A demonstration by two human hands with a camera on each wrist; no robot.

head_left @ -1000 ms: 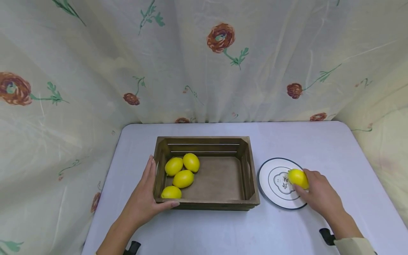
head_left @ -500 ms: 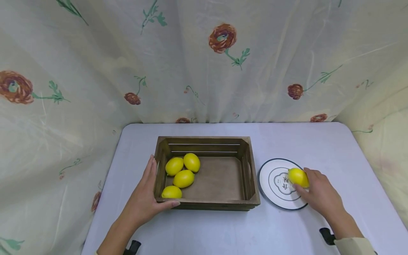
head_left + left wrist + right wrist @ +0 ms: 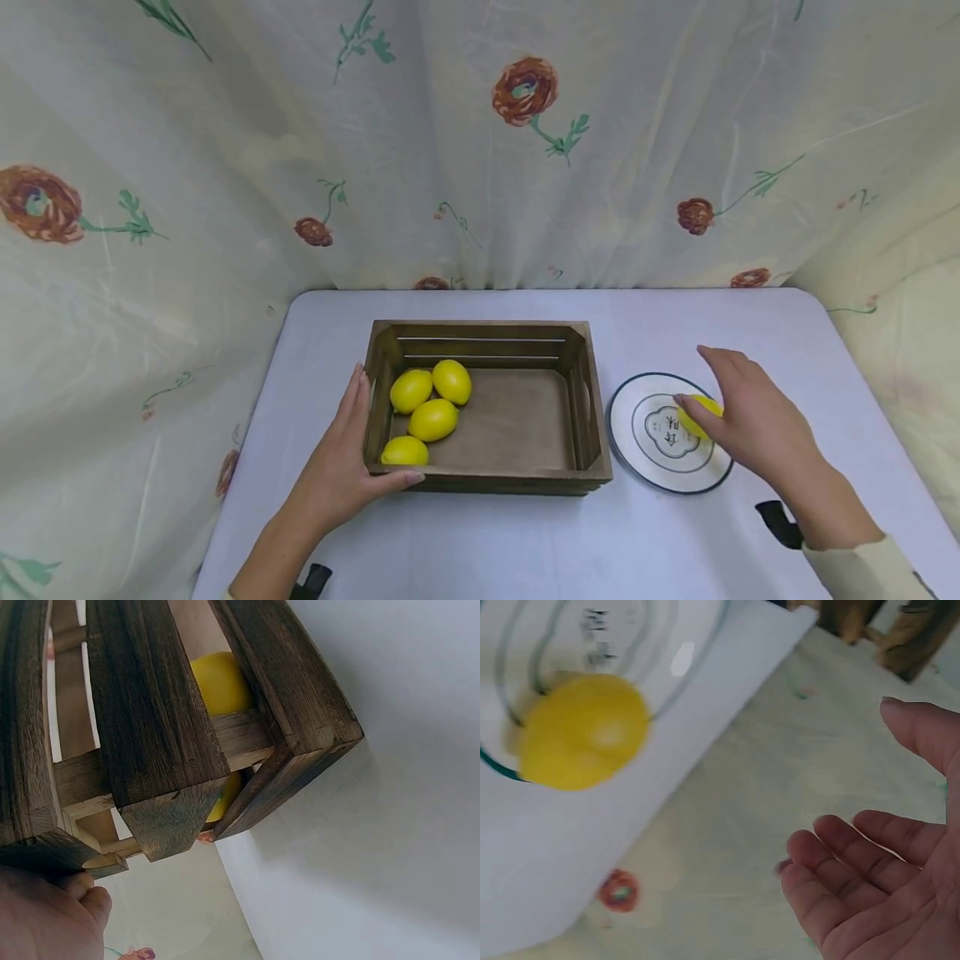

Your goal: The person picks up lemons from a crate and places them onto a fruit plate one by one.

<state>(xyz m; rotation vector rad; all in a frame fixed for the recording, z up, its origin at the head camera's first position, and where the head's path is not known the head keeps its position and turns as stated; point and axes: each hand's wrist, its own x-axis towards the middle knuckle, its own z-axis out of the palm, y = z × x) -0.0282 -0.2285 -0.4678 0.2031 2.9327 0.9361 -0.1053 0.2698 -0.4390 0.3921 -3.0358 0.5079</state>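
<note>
My left hand (image 3: 337, 450) braces the near left corner of a dark wooden crate (image 3: 517, 482), its fingers straight along the left side and its thumb on the front rim. Slats of the crate fill much of the left wrist view, with a yellow lemon (image 3: 223, 681) visible through a gap. Several lemons (image 3: 432, 421) lie in the crate's left half. At the right, another lemon (image 3: 585, 735) rests on a round white plate (image 3: 636, 396) with dark rings and lettering. Just above that lemon hovers my right hand (image 3: 765, 421), fingers spread and holding nothing; the thumb partly hides the lemon in the head view.
The crate and plate stand side by side, a small gap between them, on a white-covered table (image 3: 517, 542). A pale curtain (image 3: 600, 208) with printed flowers hangs behind the table and at both sides.
My right hand has let go of the lemon, opened its fingers and lifted slightly away. The lemon stays on the plate. My left hand and the crate have kept their places.
</note>
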